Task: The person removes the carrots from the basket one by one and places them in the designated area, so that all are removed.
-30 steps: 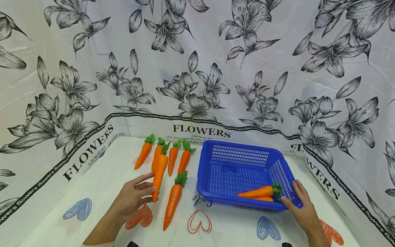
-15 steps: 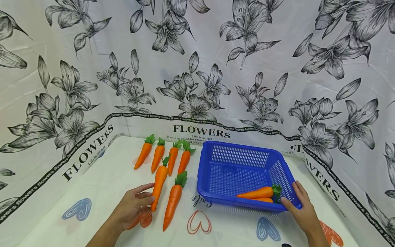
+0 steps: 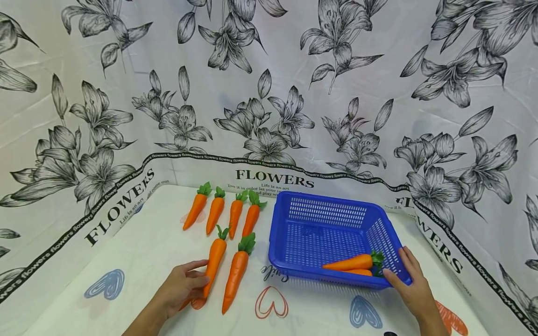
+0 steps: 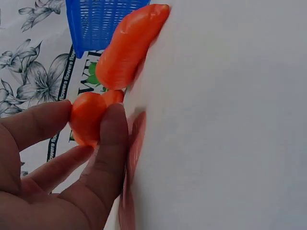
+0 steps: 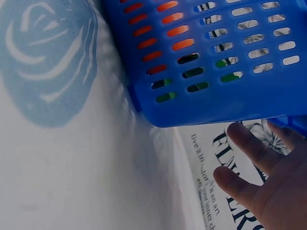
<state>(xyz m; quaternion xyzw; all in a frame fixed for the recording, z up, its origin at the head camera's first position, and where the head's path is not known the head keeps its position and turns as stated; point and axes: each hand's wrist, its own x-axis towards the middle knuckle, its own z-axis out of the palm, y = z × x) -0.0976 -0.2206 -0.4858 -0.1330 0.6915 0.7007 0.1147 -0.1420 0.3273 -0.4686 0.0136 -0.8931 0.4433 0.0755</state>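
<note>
My left hand [image 3: 182, 287] pinches a toy carrot [image 3: 215, 259] near its narrow end, leafy top pointing away. In the left wrist view, thumb and fingertips close around that carrot [image 4: 87, 112], low over the cloth. A larger carrot [image 3: 236, 280] lies just to its right. My right hand [image 3: 414, 284] is at the front right corner of a blue plastic basket [image 3: 311, 242]; in the right wrist view its fingers [image 5: 252, 148] are spread and fairly straight beside the basket's rim. Inside the basket, two carrots [image 3: 349, 262] lie by the front wall.
Several more carrots [image 3: 215, 214] lie in a row behind, left of the basket. A white cloth [image 3: 138, 261] with printed hearts covers the table. Flower-printed curtain [image 3: 269, 116] rises at the back and both sides.
My left hand has lowered the carrot and brought it nearer to me, beside the larger carrot; the row behind is now uncovered. The right hand and the basket have stayed put.
</note>
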